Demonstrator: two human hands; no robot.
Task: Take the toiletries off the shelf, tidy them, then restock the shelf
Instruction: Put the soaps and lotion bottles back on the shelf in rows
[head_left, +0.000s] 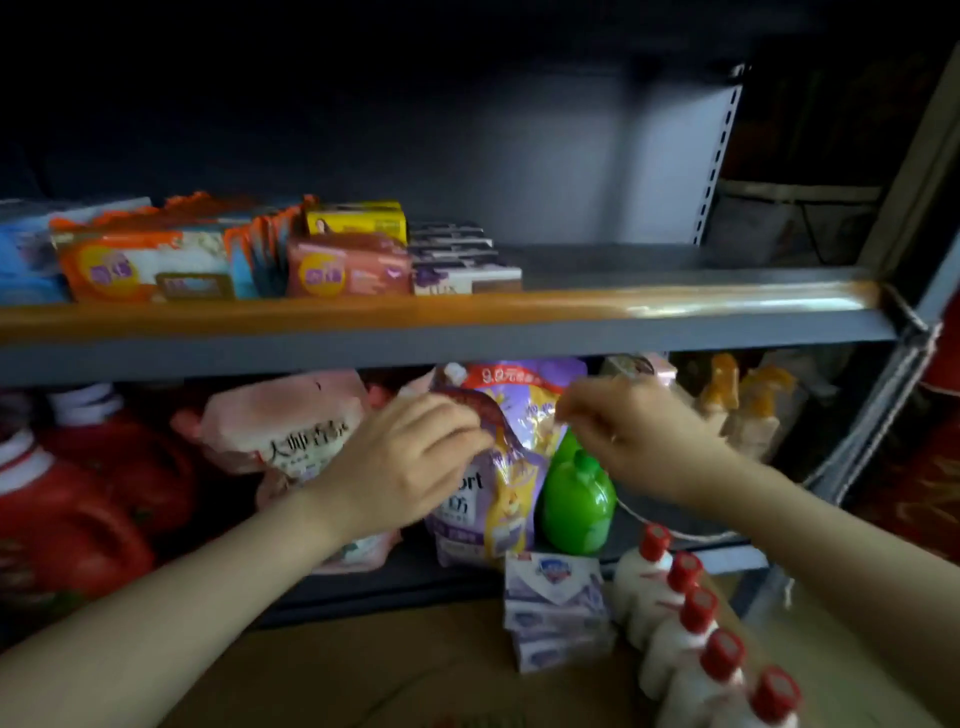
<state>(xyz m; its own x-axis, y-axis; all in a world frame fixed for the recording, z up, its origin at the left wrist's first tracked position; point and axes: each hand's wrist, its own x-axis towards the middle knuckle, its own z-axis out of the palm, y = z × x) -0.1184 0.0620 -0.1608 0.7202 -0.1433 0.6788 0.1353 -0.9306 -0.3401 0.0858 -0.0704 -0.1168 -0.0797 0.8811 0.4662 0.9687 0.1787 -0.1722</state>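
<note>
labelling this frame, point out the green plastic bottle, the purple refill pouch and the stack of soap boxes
green plastic bottle (579, 512), head view, on its rounded body
purple refill pouch (498, 514), head view, on its front panel
stack of soap boxes (556, 582), head view, on the top box's face

A small shop's toiletries and household goods aisle.

A grey metal rack (467, 338) with slotted uprights, seen at the upper right of the frame, carries many copies of the same product set in rows: packs of wipes or pads (150, 265) and boxed soap (462, 260) along the upper tier at the left, red detergent jugs (67, 519) at the lower left, refill pouches (498, 467), one printed with a 9.9 price banner, in the centre, and a line of red-capped white bottles (691, 634) beside stacked soap boxes (556, 608) at the lower right. An orange strip (363, 309) runs along the front edge of the shelf.
</note>
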